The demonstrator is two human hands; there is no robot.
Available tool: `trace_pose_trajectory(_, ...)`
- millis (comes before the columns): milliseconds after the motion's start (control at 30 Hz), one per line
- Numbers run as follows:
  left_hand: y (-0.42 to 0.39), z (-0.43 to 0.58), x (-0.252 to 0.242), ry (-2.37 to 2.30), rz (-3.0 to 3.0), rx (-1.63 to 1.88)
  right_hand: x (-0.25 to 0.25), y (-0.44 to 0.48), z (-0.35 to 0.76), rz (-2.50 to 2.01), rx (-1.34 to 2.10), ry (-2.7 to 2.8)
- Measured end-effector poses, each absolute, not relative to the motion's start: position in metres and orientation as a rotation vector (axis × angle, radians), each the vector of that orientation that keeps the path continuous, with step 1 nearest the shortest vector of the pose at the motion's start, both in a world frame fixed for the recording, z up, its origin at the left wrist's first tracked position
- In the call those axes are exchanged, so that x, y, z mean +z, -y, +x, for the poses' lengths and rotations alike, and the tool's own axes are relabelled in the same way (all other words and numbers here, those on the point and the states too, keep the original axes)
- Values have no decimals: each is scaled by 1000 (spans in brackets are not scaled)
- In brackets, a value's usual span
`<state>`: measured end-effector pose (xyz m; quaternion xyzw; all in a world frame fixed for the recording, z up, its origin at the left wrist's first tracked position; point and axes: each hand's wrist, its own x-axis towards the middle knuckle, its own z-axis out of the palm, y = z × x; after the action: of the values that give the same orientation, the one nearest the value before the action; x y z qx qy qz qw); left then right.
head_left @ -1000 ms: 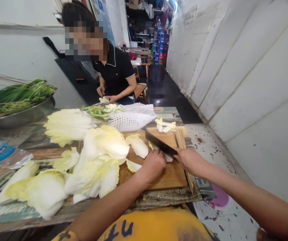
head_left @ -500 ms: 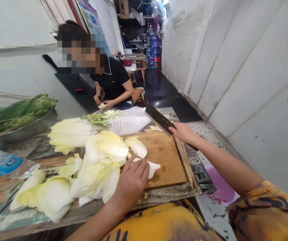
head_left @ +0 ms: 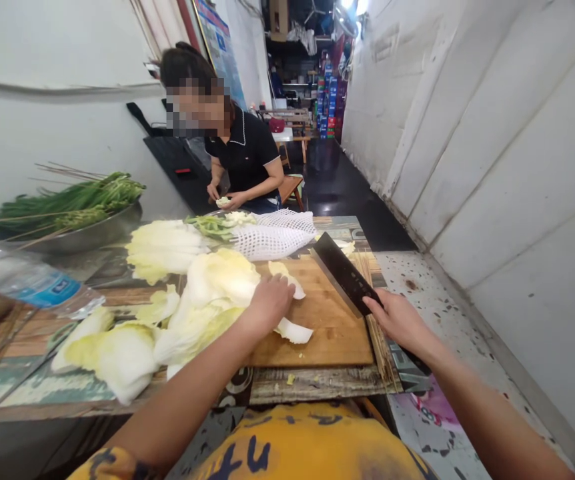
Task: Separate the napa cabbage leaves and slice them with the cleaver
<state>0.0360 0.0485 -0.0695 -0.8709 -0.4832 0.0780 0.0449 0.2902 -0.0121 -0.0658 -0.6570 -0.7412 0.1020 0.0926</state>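
Note:
My right hand (head_left: 402, 319) grips the handle of a cleaver (head_left: 342, 272), whose dark, broad blade is held over the right side of a wooden cutting board (head_left: 335, 333). At the board's far left, my left hand (head_left: 273, 300) has its fingers bent onto a small napa cabbage leaf (head_left: 297, 289); the fingertips are partly hidden. A white cut piece of cabbage (head_left: 295, 331) lies on the board just nearer to me. Left of that hand, large pale yellow-white cabbage leaves (head_left: 222, 277) are heaped, partly over the board's edge.
More leaves (head_left: 122, 360) lie at the table's left, by a water bottle (head_left: 47, 287). Behind stands a metal bowl of green vegetables (head_left: 97, 230). White foam netting (head_left: 272, 235) lies past the board, thin sticks (head_left: 378, 343) along its right. A co-worker (head_left: 247, 150) sits opposite, holding vegetable.
My left hand has moved from the nearer cut piece to the small leaf farther back. The cleaver has come a little nearer and lower. The view has swung left.

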Motion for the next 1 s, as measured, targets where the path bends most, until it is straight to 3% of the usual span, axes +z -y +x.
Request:
trace_pose_trajectory(367, -17, 92, -94, 1318, -2819, 79, -45, 13, 271, -1966, 216, 2368)
trace_pose_trajectory(1000, -11, 79, -106, 1364, -2884, -165, -39, -1, 272, -1921, 345, 2699)
